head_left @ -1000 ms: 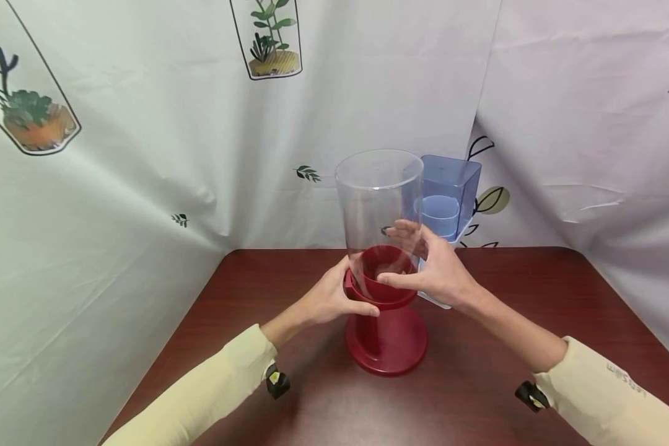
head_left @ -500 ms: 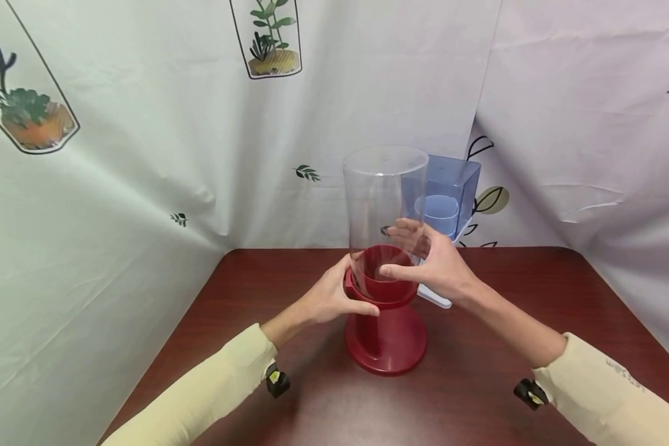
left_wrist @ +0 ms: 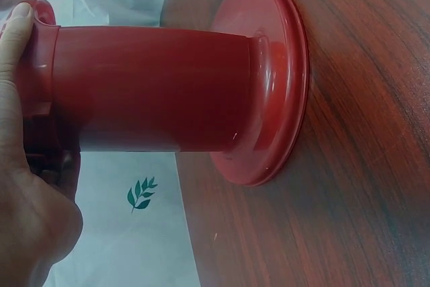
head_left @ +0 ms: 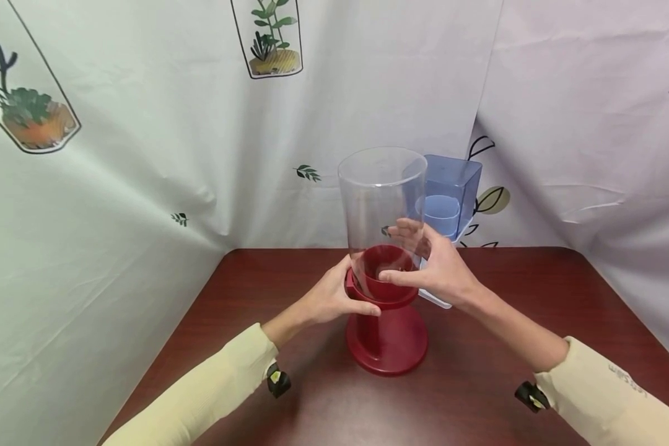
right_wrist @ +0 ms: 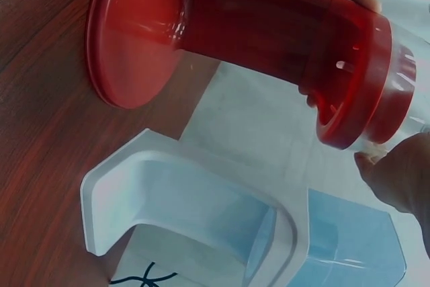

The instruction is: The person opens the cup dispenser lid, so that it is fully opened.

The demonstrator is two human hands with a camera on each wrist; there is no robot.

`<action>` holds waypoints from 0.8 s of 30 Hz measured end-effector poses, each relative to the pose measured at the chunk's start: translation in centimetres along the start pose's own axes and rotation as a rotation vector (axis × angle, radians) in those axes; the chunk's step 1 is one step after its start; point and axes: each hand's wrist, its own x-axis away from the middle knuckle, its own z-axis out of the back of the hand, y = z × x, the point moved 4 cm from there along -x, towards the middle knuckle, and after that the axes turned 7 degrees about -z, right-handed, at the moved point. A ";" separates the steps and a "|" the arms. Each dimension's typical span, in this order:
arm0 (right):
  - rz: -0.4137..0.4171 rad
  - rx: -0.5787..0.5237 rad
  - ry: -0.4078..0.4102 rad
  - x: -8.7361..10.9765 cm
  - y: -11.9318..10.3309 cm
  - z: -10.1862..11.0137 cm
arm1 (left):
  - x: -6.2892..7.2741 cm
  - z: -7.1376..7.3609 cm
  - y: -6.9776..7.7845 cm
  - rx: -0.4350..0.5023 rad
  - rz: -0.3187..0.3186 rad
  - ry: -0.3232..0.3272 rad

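Observation:
A red stand (head_left: pixel 398 344) with a round foot rises from the table. My left hand (head_left: pixel 330 296) grips the ring at its top, thumb across the near side, as the left wrist view also shows along the red column (left_wrist: pixel 154 89). In that ring sits a tall clear cylinder (head_left: pixel 381 207), slightly tilted, with a red cup-shaped part (head_left: pixel 387 291) inside its lower end. My right hand (head_left: pixel 443 266) holds the cylinder's lower right side, thumb in front and fingers behind. In the right wrist view, its thumb side is right beside the red ring (right_wrist: pixel 366 92).
Behind my right hand stands a blue see-through square container (head_left: pixel 451 176) with a round cup inside, on a pale stand (right_wrist: pixel 107 199). The dark red wooden table (head_left: pixel 245 297) ends at a white curtain (head_left: pixel 201 93) printed with plants.
The cylinder's upper end swayed to the right and then slightly back left, with my right hand shifting a little along with it. My left hand and the stand have stayed in place.

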 end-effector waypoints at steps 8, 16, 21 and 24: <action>-0.040 -0.051 -0.025 -0.5 0.1 0.2 | 0.0 0.1 -0.1 0.003 0.026 0.011; -0.032 -0.032 -0.003 -0.4 0.1 0.1 | 0.0 0.0 -0.3 -0.011 0.028 0.011; -0.001 -0.008 0.004 -0.1 -0.2 0.0 | 0.0 0.0 -0.2 -0.005 0.015 0.001; -0.006 -0.004 0.007 -0.1 -0.3 0.1 | 0.0 0.1 0.0 -0.004 0.012 0.001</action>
